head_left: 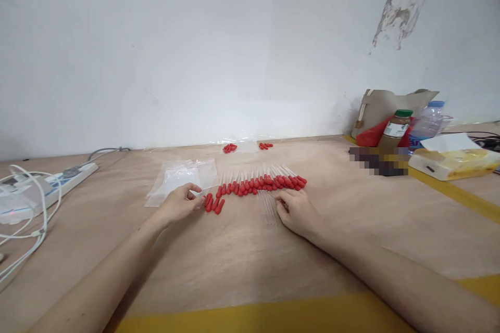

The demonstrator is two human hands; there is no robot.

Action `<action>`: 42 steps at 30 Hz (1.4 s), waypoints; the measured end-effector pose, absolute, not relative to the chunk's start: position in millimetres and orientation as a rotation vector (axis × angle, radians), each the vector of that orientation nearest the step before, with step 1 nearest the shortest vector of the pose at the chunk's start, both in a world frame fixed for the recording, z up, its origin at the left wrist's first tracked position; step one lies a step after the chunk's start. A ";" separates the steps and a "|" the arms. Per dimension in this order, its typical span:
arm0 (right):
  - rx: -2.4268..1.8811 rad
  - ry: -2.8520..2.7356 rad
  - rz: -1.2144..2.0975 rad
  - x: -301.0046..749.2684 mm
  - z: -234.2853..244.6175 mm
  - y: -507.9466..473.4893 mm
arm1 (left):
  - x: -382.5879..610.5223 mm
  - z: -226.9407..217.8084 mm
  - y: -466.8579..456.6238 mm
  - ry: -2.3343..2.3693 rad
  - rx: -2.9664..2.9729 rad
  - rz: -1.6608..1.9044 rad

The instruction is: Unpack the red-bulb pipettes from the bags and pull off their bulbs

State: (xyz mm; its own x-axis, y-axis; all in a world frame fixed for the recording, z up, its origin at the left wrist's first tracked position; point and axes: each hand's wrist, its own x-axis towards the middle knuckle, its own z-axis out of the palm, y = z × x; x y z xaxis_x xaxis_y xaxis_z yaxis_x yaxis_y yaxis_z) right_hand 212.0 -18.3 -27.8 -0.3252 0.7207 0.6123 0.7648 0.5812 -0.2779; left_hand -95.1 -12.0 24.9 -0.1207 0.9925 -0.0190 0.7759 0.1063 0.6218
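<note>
My left hand point(182, 203) is over the table with thumb and forefinger apart, its fingertips right beside a few loose red rubber bulbs point(219, 206). On the other side, my right hand point(299, 210) has bent fingers, with the fingertips at the upper end of a small bunch of thin glass tubes point(267, 208); I see nothing held in it. Between and beyond the hands lies a long row of droppers point(269, 182), red bulbs towards me and clear tubes pointing to the wall. Clear plastic bags point(177, 179) lie flat behind my left hand.
More red bulbs point(229, 149) lie by the wall on clear plastic point(247, 146). At left are a power strip point(70, 182) and white cables point(44, 213). Right: a green-capped bottle point(394, 132), a clear bottle point(427, 122), a beige bag point(385, 101) and a yellow-white pack point(453, 158).
</note>
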 end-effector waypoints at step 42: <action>-1.145 -1.930 0.046 218.6 -28.8 -8.7 | -48.7 34.2 -6.2 2.071 2.445 0.606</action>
